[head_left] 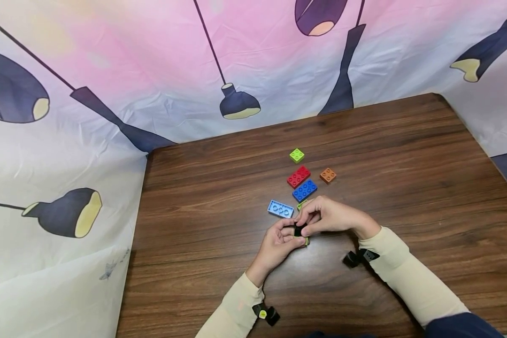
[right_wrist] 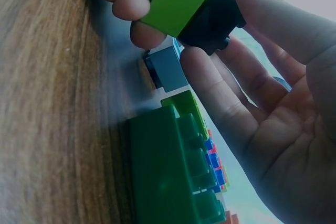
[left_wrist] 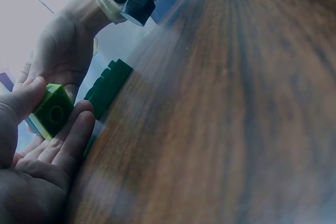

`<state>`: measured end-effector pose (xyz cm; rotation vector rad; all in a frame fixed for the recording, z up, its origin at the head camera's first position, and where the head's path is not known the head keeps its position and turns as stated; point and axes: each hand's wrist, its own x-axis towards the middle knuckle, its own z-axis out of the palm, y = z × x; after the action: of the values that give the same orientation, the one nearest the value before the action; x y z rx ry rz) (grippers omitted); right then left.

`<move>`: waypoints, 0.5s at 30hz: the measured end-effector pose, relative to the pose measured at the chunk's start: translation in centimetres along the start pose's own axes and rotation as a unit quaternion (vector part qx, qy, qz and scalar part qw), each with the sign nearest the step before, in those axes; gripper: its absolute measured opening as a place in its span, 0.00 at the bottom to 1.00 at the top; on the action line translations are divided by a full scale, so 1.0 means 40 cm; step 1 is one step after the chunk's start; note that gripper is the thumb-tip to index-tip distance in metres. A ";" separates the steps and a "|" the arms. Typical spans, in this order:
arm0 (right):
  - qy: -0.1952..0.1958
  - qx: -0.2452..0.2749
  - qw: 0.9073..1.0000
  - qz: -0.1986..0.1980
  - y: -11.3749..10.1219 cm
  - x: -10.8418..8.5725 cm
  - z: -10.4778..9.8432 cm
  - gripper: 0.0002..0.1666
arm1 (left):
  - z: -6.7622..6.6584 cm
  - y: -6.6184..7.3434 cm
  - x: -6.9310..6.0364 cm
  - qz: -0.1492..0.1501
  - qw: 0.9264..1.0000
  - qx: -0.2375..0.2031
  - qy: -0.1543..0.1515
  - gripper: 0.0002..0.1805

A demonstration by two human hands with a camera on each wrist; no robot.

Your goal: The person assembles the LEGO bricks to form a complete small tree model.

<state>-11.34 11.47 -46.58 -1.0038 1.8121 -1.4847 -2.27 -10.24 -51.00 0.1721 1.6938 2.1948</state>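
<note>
Presumably light, stiff and slick, the lime-green plastic block pinched by the left hand and studded black plastic block pinched by the right hand warrant flat-side holds.

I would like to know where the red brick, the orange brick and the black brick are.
Red brick (head_left: 298,177): head view, on its studded top.
Orange brick (head_left: 327,175): head view, on its studded top.
Black brick (right_wrist: 210,20): right wrist view, on its side.
</note>
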 end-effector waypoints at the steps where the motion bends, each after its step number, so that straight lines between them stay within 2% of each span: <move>1: -0.001 0.002 1.000 0.000 0.000 0.000 0.000 0.05 | 0.000 0.000 -0.001 0.000 1.000 -0.002 0.001 0.26; 15: -0.001 0.020 1.000 -0.003 0.008 0.003 0.002 0.05 | 0.003 0.005 -0.001 0.003 1.000 -0.003 0.006 0.27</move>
<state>-11.42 11.36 -46.89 -0.9918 1.7733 -1.5161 -2.23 -10.20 -50.77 0.1631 1.6949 2.2096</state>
